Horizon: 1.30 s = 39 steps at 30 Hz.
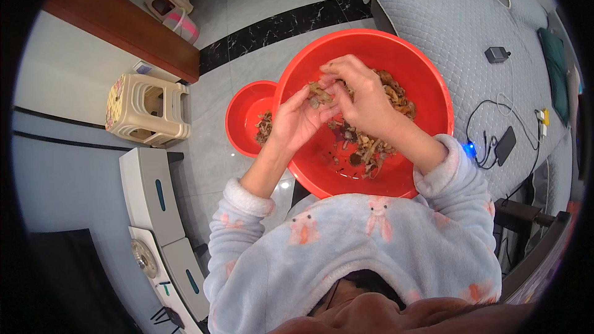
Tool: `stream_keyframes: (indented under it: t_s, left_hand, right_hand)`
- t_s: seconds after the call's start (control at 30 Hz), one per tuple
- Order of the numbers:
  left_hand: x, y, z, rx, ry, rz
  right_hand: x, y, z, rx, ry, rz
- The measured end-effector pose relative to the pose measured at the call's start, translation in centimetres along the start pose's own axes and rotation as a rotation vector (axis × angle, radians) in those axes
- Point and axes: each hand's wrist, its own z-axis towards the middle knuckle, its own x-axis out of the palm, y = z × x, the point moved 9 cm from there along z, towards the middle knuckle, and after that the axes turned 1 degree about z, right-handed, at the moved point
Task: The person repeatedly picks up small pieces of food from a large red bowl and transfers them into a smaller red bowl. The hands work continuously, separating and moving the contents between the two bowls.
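Note:
Over a large red plastic basin (424,78), my left hand (299,120) is palm up with a brownish-green piece of food (320,94) in its fingers. My right hand (364,95) arches over from the other side, its fingertips close to that piece. Whether the right fingers grip anything is hidden. Inside the basin lies a heap of wet brown food pieces (371,148), mushroom-like, though their exact kind is unclear. A smaller red basin (239,111) stands at the left, partly behind the large one, with a pile of brownish pieces (264,127) in it.
At right, a grey quilted bed cover (431,18) carries a black adapter (497,54), a phone-like device (506,146) and tangled cables. Stacked beige plastic stools (153,109) stand left on the tiled floor (204,167). A white low cabinet (155,194) runs along the wall.

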Motion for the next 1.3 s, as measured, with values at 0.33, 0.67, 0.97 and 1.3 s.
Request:
stream_keyframes:
  t_s: [0.33,0.67,0.97,1.3]
  left_hand:
    - [-0.5,-0.7,0.0,0.095,-0.086,0.098]
    - [-1.0,-0.4,0.0,0.083,-0.087,0.077]
    - [-4.0,-3.4,-1.0,0.339,-0.287,-0.039]
    - [-4.8,-4.0,-1.9,0.397,-0.301,0.018]
  right_hand:
    - [1.8,-3.9,-1.4,0.259,0.202,-0.201]
    - [1.9,-4.3,-1.5,0.213,0.151,-0.113]
    - [2.6,-9.1,-2.4,0.196,0.281,-0.58]
    - [11.2,-11.6,-6.7,-0.039,0.692,-0.764]
